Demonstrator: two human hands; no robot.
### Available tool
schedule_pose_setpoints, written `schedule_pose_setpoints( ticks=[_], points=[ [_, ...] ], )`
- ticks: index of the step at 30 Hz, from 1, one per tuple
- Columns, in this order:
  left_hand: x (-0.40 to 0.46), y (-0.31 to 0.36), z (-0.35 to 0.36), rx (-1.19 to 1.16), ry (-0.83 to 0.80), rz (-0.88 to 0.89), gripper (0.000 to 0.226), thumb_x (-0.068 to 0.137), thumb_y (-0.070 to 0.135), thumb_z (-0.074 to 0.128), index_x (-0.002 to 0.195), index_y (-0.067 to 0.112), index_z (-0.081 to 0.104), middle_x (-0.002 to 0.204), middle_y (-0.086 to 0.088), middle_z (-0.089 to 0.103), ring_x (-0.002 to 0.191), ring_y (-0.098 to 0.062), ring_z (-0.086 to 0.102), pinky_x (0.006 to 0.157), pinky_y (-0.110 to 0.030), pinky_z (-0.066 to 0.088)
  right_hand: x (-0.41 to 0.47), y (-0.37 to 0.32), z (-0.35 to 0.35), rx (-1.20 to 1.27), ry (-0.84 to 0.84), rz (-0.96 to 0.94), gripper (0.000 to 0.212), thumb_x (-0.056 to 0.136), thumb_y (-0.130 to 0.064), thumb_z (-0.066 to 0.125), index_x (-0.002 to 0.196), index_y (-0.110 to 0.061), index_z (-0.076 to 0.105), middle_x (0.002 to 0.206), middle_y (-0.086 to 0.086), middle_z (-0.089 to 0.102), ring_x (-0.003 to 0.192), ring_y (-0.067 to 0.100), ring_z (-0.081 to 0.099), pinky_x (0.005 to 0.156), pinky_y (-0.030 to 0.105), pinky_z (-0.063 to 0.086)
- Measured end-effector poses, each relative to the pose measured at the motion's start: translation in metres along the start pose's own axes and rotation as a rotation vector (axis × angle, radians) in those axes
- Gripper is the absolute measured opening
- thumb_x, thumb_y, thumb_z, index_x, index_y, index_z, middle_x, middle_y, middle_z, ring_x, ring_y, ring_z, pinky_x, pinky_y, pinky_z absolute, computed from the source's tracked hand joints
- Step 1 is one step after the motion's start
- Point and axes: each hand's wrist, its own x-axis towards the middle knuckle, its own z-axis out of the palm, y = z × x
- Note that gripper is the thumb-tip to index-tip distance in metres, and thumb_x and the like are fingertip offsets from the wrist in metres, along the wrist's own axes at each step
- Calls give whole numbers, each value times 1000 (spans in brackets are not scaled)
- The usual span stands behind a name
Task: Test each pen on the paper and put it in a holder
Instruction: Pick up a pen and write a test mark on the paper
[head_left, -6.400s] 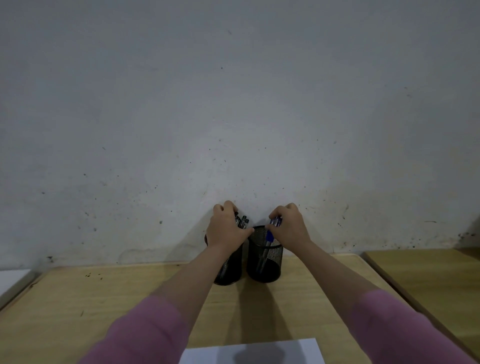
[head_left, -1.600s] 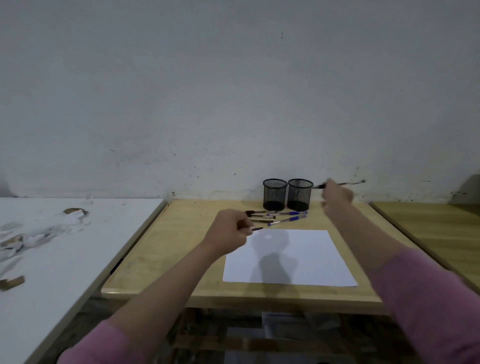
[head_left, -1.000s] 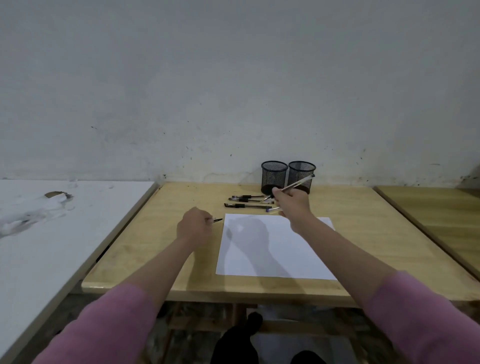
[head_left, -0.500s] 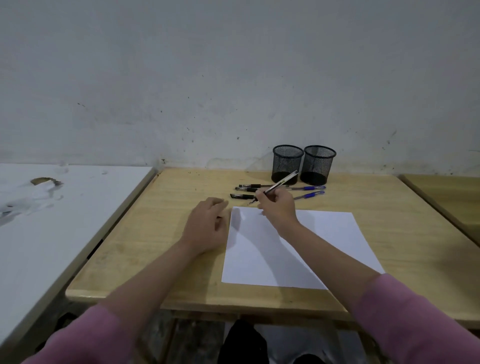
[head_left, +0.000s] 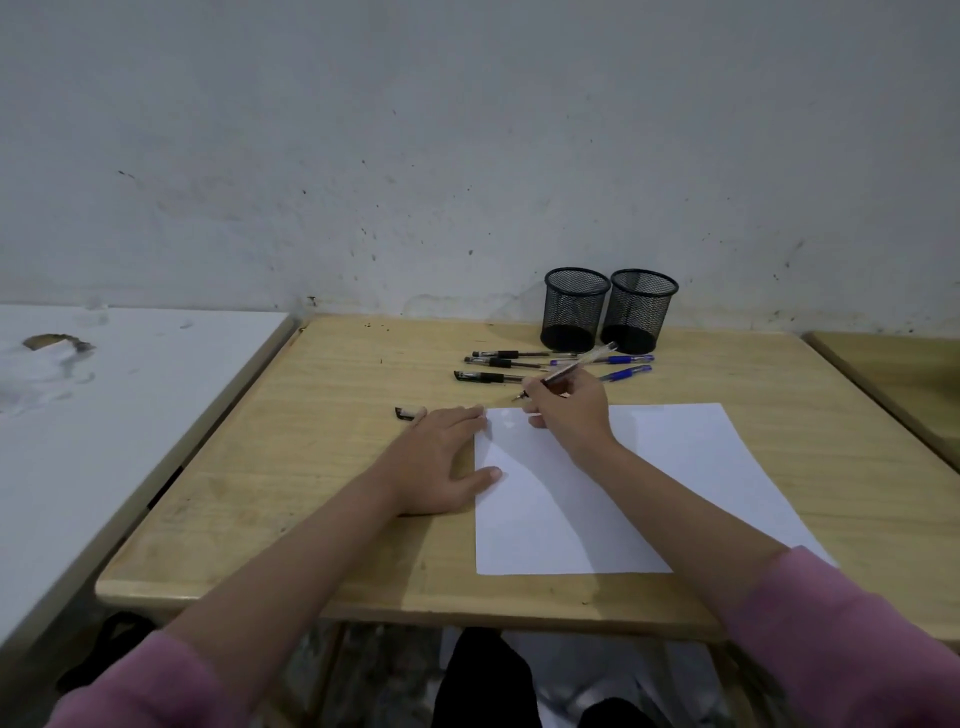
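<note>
Head view. A wooden table (head_left: 322, 467) stands against a stained grey wall (head_left: 467, 130). A sheet of white paper (head_left: 649, 483) lies flat on its right half, its near edge close to the table's front edge.

The right hand (head_left: 569, 408) rests at the far left corner of the paper, fingers curled round a pen (head_left: 576, 365). This pen has a clear barrel with a dark grip section; it is tilted, its top end pointing up and to the right toward the holders, its tip pointing left, just beyond the paper's far edge. Whether the tip touches the table cannot be told.

The left hand (head_left: 441, 462) lies flat, palm down, fingers straight and holding nothing. Most of it sits on bare wood; the thumb and the forefinger tip overlap the paper's left edge. A small black pen cap (head_left: 408, 413) lies on the table just beyond its fingertips.

Two black mesh holders (head_left: 575, 309) stand upright side by side at the back of the table, near the wall (no pens visible in either). In front of them lie loose pens: three black pens (head_left: 488, 377) to the left and two blue pens (head_left: 626, 373) to the right, all roughly parallel to the table's back edge.

Pink sleeves (head_left: 852, 639) cover both upper forearms. A white table (head_left: 104, 415) adjoins on the left; another wooden table (head_left: 904, 384) stands at the right.
</note>
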Motion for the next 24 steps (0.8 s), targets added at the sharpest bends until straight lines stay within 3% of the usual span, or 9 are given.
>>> schedule_pose_setpoints(
  ticks=[3, 7, 12, 19, 24],
  points=[
    [1, -2, 0, -11, 4, 7, 81, 76, 66, 43, 141, 19, 34, 153, 5, 27, 141, -11, 23, 118, -44, 13, 3, -5, 13, 18, -38, -6, 14, 80, -3, 68, 73, -9, 57, 68, 6, 65, 64, 15, 66, 55, 24, 58],
    [1, -1, 0, -30, 31, 3, 82, 75, 64, 49, 141, 17, 35, 153, 4, 28, 141, -11, 24, 112, -29, 15, 7, -7, 28, 48, -32, 9, 18, 79, -2, 67, 70, -6, 52, 63, 11, 63, 53, 12, 65, 51, 28, 56],
    [-2, 1, -2, -41, 96, -70, 95, 64, 74, 49, 139, 17, 39, 151, 4, 32, 139, -11, 27, 110, -29, 25, 8, -2, 32, 26, -28, -12, 24, 79, -1, 66, 65, -7, 47, 59, 18, 59, 43, 12, 63, 45, 28, 53],
    [-3, 1, -2, -38, 88, -76, 95, 64, 76, 46, 139, 19, 37, 151, 5, 33, 138, -10, 27, 108, -31, 31, 10, -6, 41, -8, -3, -14, 34, 77, 1, 62, 58, -14, 38, 49, 9, 51, 41, 17, 63, 40, 24, 46],
    [-2, 1, -2, -17, 102, -63, 93, 65, 76, 45, 138, 18, 38, 150, 4, 35, 137, -12, 29, 108, -34, 34, 9, -1, 41, -31, -75, -83, 32, 76, 2, 62, 59, -13, 40, 50, 9, 52, 44, 15, 63, 43, 26, 49]
  ],
)
